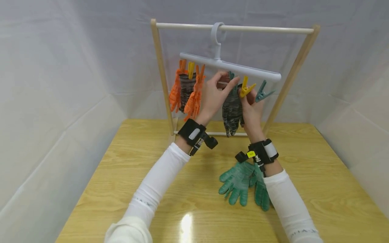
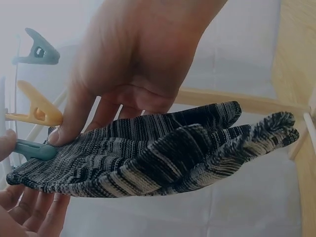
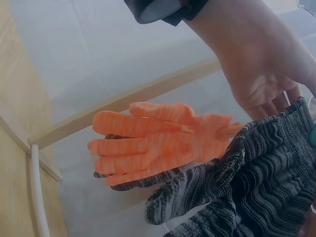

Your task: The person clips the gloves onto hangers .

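A white clip hanger (image 1: 231, 65) hangs from the rod of a wooden rack (image 1: 264, 29). Under it I hold up a black-and-grey striped glove (image 1: 232, 111) (image 2: 163, 153) (image 3: 266, 187). My left hand (image 1: 214, 96) (image 2: 138, 54) pinches its cuff at a teal clip (image 1: 232, 77) (image 2: 34, 149). My right hand (image 1: 252, 108) (image 2: 29, 212) grips the cuff from the other side, its fingers curled under the fabric just below a yellow clip (image 1: 245, 88) (image 2: 34, 111). Another teal clip (image 1: 262, 91) (image 2: 42, 49) hangs free to the right.
Orange gloves (image 1: 194, 96) (image 3: 158, 143) and another striped glove hang clipped at the hanger's left end. A pair of green gloves (image 1: 241, 184) lies on the wooden table (image 1: 152, 175) under my right forearm. White cloth walls surround the table.
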